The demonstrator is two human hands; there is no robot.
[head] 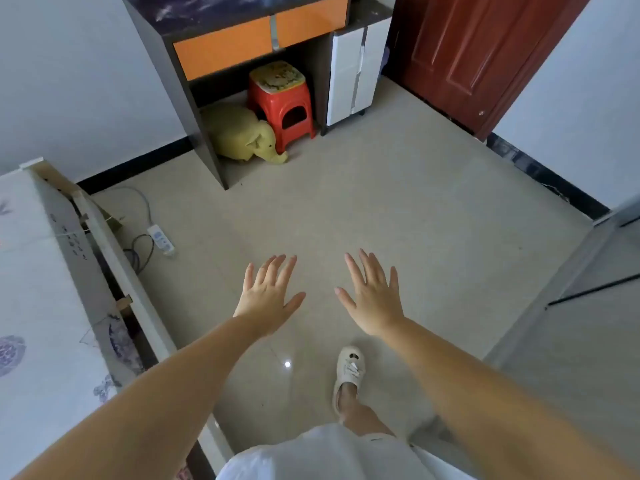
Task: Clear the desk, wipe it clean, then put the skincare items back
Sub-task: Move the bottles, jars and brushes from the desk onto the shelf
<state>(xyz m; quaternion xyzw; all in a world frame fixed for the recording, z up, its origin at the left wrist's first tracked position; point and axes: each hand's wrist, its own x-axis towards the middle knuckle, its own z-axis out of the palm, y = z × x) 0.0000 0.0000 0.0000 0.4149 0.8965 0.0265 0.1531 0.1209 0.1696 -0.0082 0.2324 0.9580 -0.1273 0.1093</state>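
Desk (221,46) far beyond empty spread hands (266,296).

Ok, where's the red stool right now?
The red stool sits under the desk at the top of the head view, touching the yellow elephant toy on its left.

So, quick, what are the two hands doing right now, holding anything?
Left hand: open, fingers spread, holding nothing.
Right hand: open, fingers spread, holding nothing.
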